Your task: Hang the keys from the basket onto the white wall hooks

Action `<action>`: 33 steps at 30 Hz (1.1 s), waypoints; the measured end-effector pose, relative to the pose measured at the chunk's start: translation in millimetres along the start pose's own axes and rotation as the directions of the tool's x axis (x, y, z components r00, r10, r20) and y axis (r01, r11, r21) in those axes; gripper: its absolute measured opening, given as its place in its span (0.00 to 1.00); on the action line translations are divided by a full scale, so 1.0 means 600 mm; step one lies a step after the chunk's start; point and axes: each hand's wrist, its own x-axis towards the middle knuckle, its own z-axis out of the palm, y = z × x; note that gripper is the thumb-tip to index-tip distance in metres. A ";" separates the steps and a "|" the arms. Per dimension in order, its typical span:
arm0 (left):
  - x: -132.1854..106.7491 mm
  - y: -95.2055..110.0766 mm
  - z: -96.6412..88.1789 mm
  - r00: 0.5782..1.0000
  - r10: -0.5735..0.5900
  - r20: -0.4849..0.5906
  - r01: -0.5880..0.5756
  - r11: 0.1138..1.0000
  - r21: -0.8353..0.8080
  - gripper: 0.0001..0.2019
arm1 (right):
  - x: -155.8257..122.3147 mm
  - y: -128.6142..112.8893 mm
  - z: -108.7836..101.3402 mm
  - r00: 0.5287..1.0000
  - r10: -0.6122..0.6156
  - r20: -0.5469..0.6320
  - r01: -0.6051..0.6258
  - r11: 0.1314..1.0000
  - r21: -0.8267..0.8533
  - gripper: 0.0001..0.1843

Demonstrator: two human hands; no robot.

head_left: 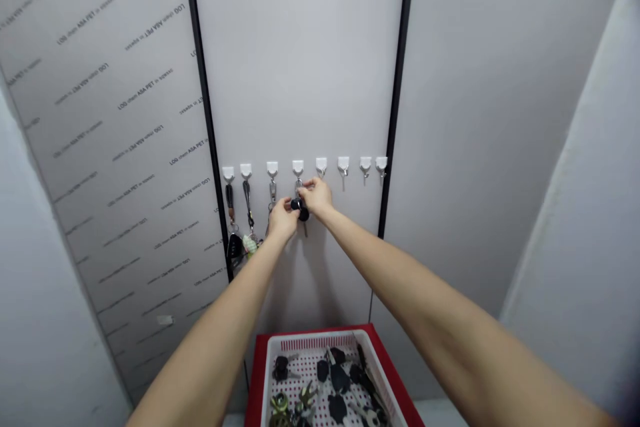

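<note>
Pale panelling (300, 80) backs glossy, black-headed keys (304, 215).

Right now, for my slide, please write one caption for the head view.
Left hand and right hand handle black-headed keys at the fourth white hook from the left, above a white basket.

Left hand (283, 220) holds black keys (297, 203), right hand (317, 197) beside their ring (299, 183) under a white hook (298, 167); near, a white basket (325, 342) carries more keys (340, 379).

The black round-headed keys (304, 215) look plastic, with a silvery metal blade (305, 229). White square hooks (298, 166) and the white perforated basket (323, 335) seem smooth plastic; the pale grey door panel (300, 67) looks smooth.
</note>
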 end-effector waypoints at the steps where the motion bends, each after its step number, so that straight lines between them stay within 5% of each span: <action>1: -0.009 -0.006 -0.003 1.000 -0.003 -0.005 0.003 1.000 0.004 0.18 | -0.007 0.002 -0.003 1.000 -0.021 -0.002 0.021 1.000 -0.013 0.07; 5: -0.071 -0.057 -0.009 1.000 -0.009 0.012 0.009 1.000 0.007 0.17 | -0.062 0.028 -0.024 0.986 -0.160 0.041 0.162 0.985 -0.065 0.11; 8: -0.149 -0.114 0.002 0.986 -0.086 0.141 0.080 0.996 0.047 0.15 | -0.140 0.083 -0.048 0.947 -0.181 0.264 0.220 0.967 -0.126 0.11; 10: -0.207 -0.150 0.014 0.952 -0.173 0.252 0.148 0.982 0.116 0.15 | -0.202 0.131 -0.066 0.880 -0.104 0.464 0.208 0.962 -0.179 0.10; 12: -0.260 -0.181 0.027 0.904 -0.237 0.357 0.176 0.965 0.196 0.15 | -0.260 0.182 -0.081 0.762 0.018 0.648 0.175 0.957 -0.232 0.10; 16: -0.328 -0.227 0.046 0.826 -0.294 0.481 0.113 0.922 0.370 0.14 | -0.331 0.253 -0.101 0.638 0.185 0.747 0.224 0.884 -0.410 0.13; 20: -0.351 -0.249 0.052 0.823 -0.273 0.499 -0.008 0.871 0.491 0.14 | -0.352 0.263 -0.099 0.600 0.175 0.781 0.361 0.812 -0.459 0.13; 26: -0.354 -0.241 0.063 0.836 -0.268 0.480 -0.112 0.772 0.626 0.14 | -0.361 0.245 -0.071 0.633 0.318 0.706 0.355 0.691 -0.630 0.12; 30: -0.350 -0.239 0.066 0.841 -0.290 0.456 -0.107 0.738 0.666 0.11 | -0.374 0.248 -0.072 0.622 0.308 0.720 0.329 0.731 -0.597 0.12; 33: -0.340 -0.241 0.058 0.842 -0.323 0.432 0.002 0.803 0.596 0.10 | -0.381 0.253 -0.080 0.617 0.284 0.733 0.275 0.795 -0.540 0.13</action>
